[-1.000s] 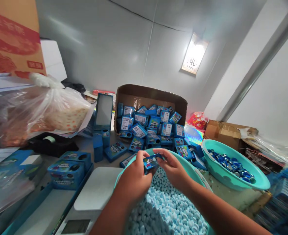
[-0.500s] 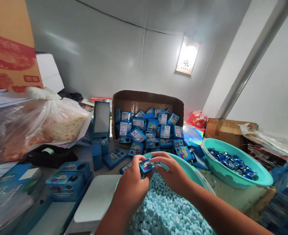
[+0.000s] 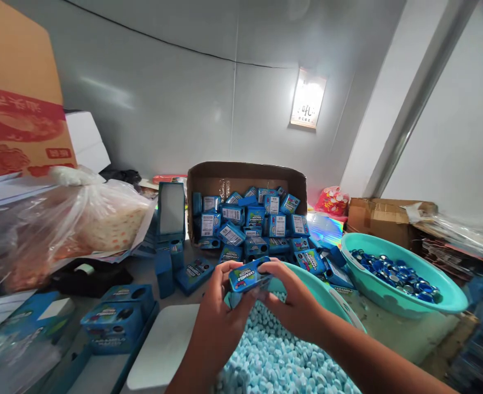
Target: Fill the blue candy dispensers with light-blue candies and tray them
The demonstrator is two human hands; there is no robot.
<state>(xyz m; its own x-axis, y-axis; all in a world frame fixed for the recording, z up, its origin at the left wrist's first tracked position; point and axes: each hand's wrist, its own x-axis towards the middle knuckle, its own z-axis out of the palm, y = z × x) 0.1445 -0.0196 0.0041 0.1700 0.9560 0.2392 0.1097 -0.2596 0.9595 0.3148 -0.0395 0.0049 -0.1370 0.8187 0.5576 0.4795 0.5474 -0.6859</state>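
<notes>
My left hand [image 3: 224, 309] and right hand [image 3: 294, 295] grip a blue box [image 3: 246, 276] with white lettering, printed face toward me, its long axis sideways, right end higher.

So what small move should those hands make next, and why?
Perhaps steady the box with the left hand and check its right end with the right hand: both hold it above the candies, and I can't see whether that end is shut.

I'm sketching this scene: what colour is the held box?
The box is mostly blue, with white lettering; it shows best in the head view.
</notes>
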